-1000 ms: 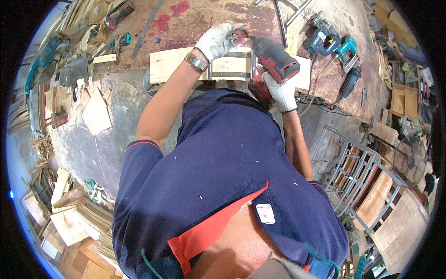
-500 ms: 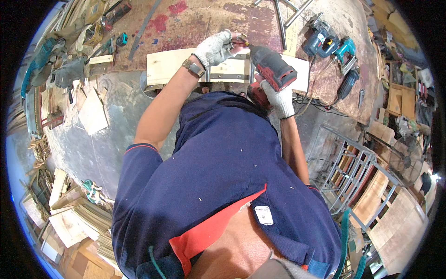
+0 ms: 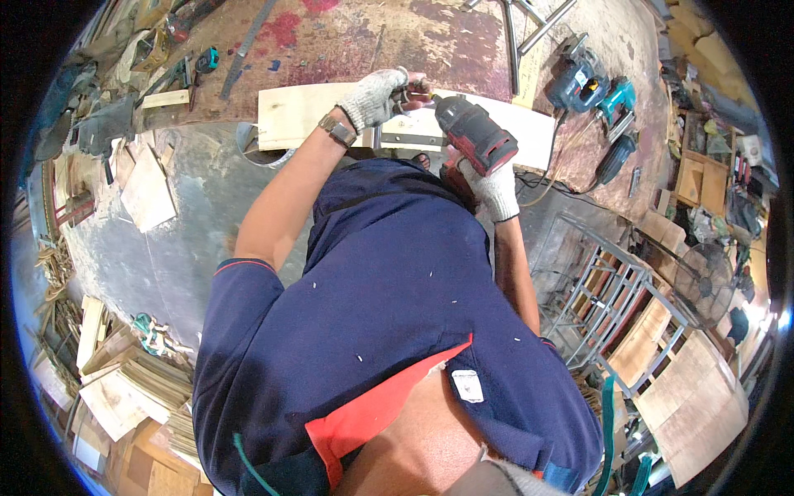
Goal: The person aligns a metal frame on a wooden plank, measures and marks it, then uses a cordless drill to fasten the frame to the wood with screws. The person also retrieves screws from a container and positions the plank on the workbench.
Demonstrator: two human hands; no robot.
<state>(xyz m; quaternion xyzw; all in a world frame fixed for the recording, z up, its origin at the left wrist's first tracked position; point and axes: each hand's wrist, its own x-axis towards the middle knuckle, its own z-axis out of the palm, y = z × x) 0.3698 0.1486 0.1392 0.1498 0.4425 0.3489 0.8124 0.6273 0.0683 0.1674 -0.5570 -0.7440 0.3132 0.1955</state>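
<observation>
My right hand [image 3: 494,188], in a whitish knit glove, grips a cordless drill [image 3: 478,136] with a dark and red body. The drill's nose points left and away from me. At its tip, my left hand [image 3: 379,97] has its thumb and fingers pinched together; its glove leaves the fingertips bare. Anything between those fingers is too small to make out. Beneath both hands lies a pale wooden board [image 3: 299,116] along the near edge of the worktable. A metal strip with holes [image 3: 413,139] runs by the board's near edge, partly covered by the drill and hands.
On the worn worktable [image 3: 356,50], metal tubes [image 3: 546,29] lie at the far right, near a blue corded saw [image 3: 576,83] and a teal power tool [image 3: 616,103]. A tape measure [image 3: 208,59] sits left. A metal rack [image 3: 604,302] stands at right; stacked wood [image 3: 141,384] is at lower left.
The drill and right hand have shifted slightly left, and the drill's tip has come a little nearer me. My left hand stays pinched by the tip. The whole view has shifted slightly.
</observation>
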